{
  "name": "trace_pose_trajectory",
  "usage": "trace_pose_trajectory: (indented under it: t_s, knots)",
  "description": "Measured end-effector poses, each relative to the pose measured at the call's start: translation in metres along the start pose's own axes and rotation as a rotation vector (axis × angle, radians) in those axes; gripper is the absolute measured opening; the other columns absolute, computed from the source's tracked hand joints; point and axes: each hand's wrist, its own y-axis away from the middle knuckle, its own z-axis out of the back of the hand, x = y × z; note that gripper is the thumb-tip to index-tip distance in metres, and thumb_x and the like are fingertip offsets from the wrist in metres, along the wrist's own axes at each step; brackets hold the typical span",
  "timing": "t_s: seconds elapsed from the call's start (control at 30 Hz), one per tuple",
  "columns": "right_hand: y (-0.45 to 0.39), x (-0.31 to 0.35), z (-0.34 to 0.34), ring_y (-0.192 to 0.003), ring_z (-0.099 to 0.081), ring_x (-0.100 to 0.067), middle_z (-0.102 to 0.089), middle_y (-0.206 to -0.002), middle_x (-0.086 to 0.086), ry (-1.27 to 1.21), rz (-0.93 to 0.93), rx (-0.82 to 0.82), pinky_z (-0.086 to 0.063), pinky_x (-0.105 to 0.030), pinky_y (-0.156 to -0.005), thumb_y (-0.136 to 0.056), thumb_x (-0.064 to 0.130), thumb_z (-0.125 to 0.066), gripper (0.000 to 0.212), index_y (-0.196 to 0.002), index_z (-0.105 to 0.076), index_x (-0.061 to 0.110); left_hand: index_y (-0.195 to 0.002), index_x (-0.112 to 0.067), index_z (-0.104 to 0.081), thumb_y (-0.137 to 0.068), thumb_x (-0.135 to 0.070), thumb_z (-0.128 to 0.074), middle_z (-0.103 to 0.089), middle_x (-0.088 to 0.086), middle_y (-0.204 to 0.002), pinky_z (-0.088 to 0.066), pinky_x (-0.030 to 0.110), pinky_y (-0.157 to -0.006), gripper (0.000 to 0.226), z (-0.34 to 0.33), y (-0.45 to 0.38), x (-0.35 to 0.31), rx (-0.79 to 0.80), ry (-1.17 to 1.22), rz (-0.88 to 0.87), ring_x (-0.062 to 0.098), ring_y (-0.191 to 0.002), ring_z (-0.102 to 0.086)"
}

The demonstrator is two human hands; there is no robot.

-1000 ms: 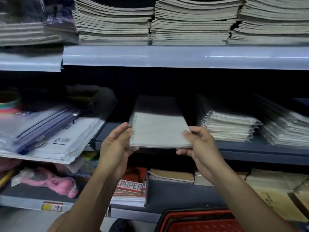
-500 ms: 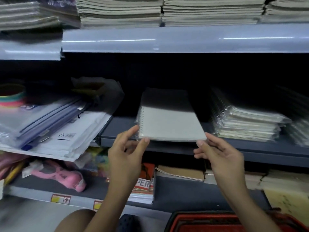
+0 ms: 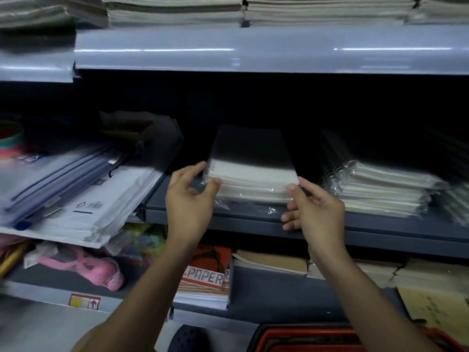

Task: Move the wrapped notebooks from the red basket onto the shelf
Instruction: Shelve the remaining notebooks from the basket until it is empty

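Note:
A stack of plastic-wrapped spiral notebooks (image 3: 253,181) lies on the dark grey middle shelf (image 3: 380,224), its far half in shadow. My left hand (image 3: 189,196) holds the stack's front left corner, fingers on top by the spiral and thumb at the front edge. My right hand (image 3: 314,212) touches the front right corner with thumb and forefinger; its other fingers curl under by the shelf lip. The red basket (image 3: 304,339) shows only its rim at the bottom edge, between my forearms.
Another stack of wrapped spiral notebooks (image 3: 380,189) sits just right on the same shelf. Envelopes and zip folders (image 3: 76,199) lean at the left. Paper pads (image 3: 205,278) and brown notebooks (image 3: 274,262) fill the shelf below; exercise books (image 3: 228,11) line the shelf above.
The wrapped notebooks came down from being held above the shelf and now lie on it. Both hands slid to the stack's front corners. The view shifted slightly down and left.

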Motion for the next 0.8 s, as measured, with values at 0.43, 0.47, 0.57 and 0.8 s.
trace_pose_trajectory:
  t_s: [0.43, 0.47, 0.57, 0.8]
  knots:
    - [0.102, -0.03, 0.148, -0.048, -0.058, -0.028, -0.06, -0.068, -0.014, 0.39, -0.2, 0.092, -0.047, -0.029, -0.038, -0.104, 0.037, -0.046, 0.032, -0.097, -0.07, 0.016, -0.1, -0.017, -0.068, -0.09, -0.013, -0.071, -0.065, 0.006, -0.07, -0.045, 0.022, -0.05, 0.011, -0.033, 0.16, 0.005, 0.262, 0.143, 0.163, 0.015, -0.052, -0.056]
    - [0.11, -0.043, 0.165, -0.046, -0.058, -0.027, -0.061, -0.068, -0.013, 0.457, -0.243, 0.09, -0.047, -0.028, -0.038, -0.104, 0.037, -0.047, 0.032, -0.095, -0.069, 0.016, -0.097, -0.016, -0.068, -0.09, -0.011, -0.07, -0.064, 0.005, -0.07, -0.045, 0.02, -0.049, 0.009, -0.043, 0.175, 0.014, 0.313, 0.133, 0.22, 0.009, -0.049, -0.055]
    - [0.133, -0.087, 0.213, -0.046, -0.063, -0.024, -0.067, -0.066, -0.011, 0.693, -0.351, 0.144, -0.053, -0.037, -0.041, -0.101, 0.041, -0.05, 0.036, -0.089, -0.071, 0.014, -0.091, -0.018, -0.067, -0.091, -0.007, -0.067, -0.062, 0.002, -0.071, -0.049, 0.02, -0.047, 0.011, -0.065, 0.222, 0.044, 0.496, 0.061, 0.448, 0.007, -0.046, -0.054]
    - [0.16, -0.147, 0.272, -0.063, -0.064, -0.024, -0.066, -0.086, -0.014, 0.927, -0.852, 0.285, -0.062, -0.044, -0.066, -0.099, 0.042, -0.054, 0.037, -0.109, -0.062, 0.007, -0.095, -0.017, -0.071, -0.09, -0.008, -0.06, -0.074, 0.004, -0.101, -0.049, 0.023, -0.076, 0.015, -0.07, 0.309, 0.138, 1.088, -0.448, 0.655, 0.016, -0.078, -0.064]
